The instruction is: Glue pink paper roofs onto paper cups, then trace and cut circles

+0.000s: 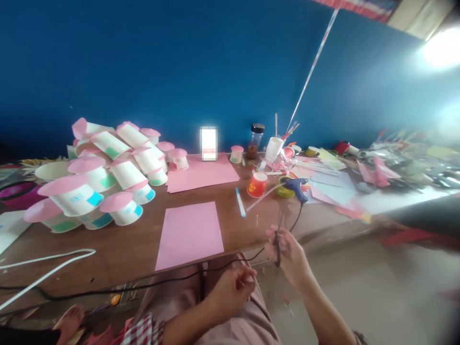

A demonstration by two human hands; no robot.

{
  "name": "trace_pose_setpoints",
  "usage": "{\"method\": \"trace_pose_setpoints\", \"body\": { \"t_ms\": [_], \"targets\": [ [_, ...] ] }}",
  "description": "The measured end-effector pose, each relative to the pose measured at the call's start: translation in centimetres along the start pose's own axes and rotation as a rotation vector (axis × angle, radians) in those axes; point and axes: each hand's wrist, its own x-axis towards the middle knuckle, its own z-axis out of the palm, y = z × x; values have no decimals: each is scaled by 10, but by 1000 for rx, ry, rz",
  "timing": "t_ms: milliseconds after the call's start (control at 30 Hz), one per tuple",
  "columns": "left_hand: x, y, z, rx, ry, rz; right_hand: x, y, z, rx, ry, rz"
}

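Note:
My right hand [292, 254] is closed round the dark handles of a pair of scissors [277, 250], blades pointing up and away over the table's front edge. Above my lap, my left hand [232, 290] has its fingers curled in, and nothing shows between them. A square pink paper sheet [190, 235] lies flat on the brown table [132, 244], just beyond my left hand. Farther back is a stack of larger pink sheets [204, 179]. A blue glue gun [297, 188] rests to the right, its cord running down past my right hand.
Paper cups with pink paper discs [122, 208] are piled at the left. A red cup [257, 185], a marker [240, 202] and a dark-lidded jar [256, 140] stand or lie right of centre. A black cable [118, 291] crosses the front edge. Cluttered scraps fill the right.

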Motion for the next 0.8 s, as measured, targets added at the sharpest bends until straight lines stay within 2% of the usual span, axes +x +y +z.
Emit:
{"method": "trace_pose_setpoints", "body": {
  "t_ms": [67,133,233,333,433,567,700,800],
  "targets": [
    [-3,15,-9,350,3,274,5,-5,2,3,-19,-6],
    [1,35,-20,671,96,432,3,-10,2,30,-3,-20],
    [24,66,-30,1112,186,488,-7,-15,0,68,38,-32],
    [54,84,-29,1373,223,534,-17,-16,-5,84,52,-15],
    [74,87,-25,1480,170,575,-22,-10,-10,102,56,-9],
    [80,81,-25,1475,147,583,-20,-2,-14,115,74,-3],
    [67,74,-24,1452,196,541,-18,-4,-15,111,69,16],
    [44,66,-16,1329,146,558,-17,-7,-17,121,81,22]
  ]
}}
